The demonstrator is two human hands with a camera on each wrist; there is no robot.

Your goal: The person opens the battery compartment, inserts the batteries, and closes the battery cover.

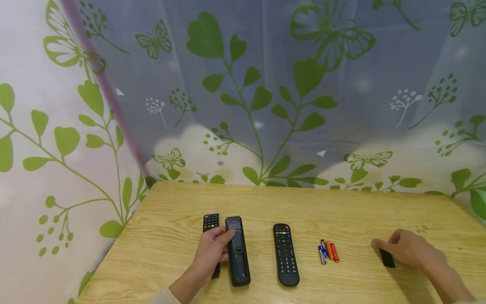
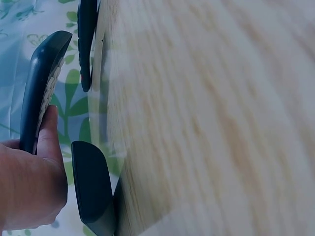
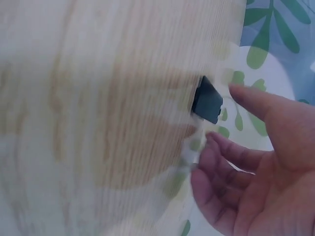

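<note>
My left hand [image 1: 211,250] grips a black remote control [image 1: 238,245], thumb on its back, which faces up with the battery compartment uncovered. In the left wrist view this remote [image 2: 39,83] is raised off the table, its buttons facing down. A second remote [image 1: 211,221] lies buttons up, partly hidden behind that hand. To the right lies a third remote [image 1: 286,255], also buttons up. On the right side, my right hand [image 1: 411,247] hovers by a small black battery cover [image 3: 207,101]; the right wrist view shows a gap between its loosely bent fingers and the cover.
Several small batteries [image 1: 328,251], blue-silver, orange and red, lie in a cluster between the third remote and the right hand. The wooden table [image 1: 303,204] ends at a printed curtain [image 1: 235,105] behind and at the left.
</note>
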